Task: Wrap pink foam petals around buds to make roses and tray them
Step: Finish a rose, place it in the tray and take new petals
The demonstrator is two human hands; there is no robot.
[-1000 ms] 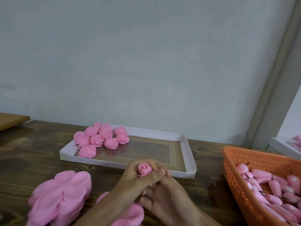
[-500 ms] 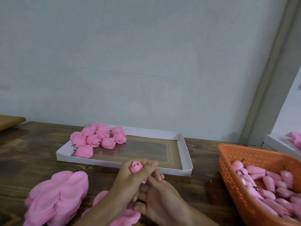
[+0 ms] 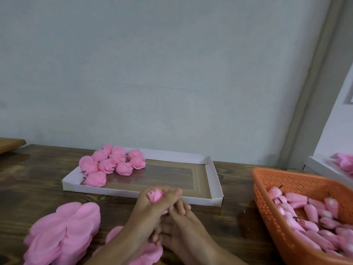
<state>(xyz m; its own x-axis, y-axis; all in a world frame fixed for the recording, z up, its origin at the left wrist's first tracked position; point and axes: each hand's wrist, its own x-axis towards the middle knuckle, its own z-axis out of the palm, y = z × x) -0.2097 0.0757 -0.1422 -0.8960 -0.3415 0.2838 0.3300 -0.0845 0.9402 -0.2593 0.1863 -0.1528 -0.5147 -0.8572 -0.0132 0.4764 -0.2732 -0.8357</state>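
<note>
Left hand [image 3: 150, 208]: grip closed round the rose [image 3: 155, 196], thumb laid across its front.
Right hand [image 3: 183, 225]: tucked beneath the left, fingertips curled at the rose's lower end; whether this grip pinches anything cannot be told (the left hand covers the contact).
Rose location: held above the surface [image 3: 38, 184], just before the near wall of the tray [image 3: 107, 190].
Change: one second ago the rose's spiral face pointed at the camera; it now tips leftward, showing more of its side. Its place has hardly altered since half a second ago.
Tray contents: finished roses [image 3: 112, 163] clustered at the left end.
Supplies: petals [image 3: 65, 230] stacked on the surface at left; buds [image 3: 313, 213] in the orange basket [image 3: 305, 183] at right.
</note>
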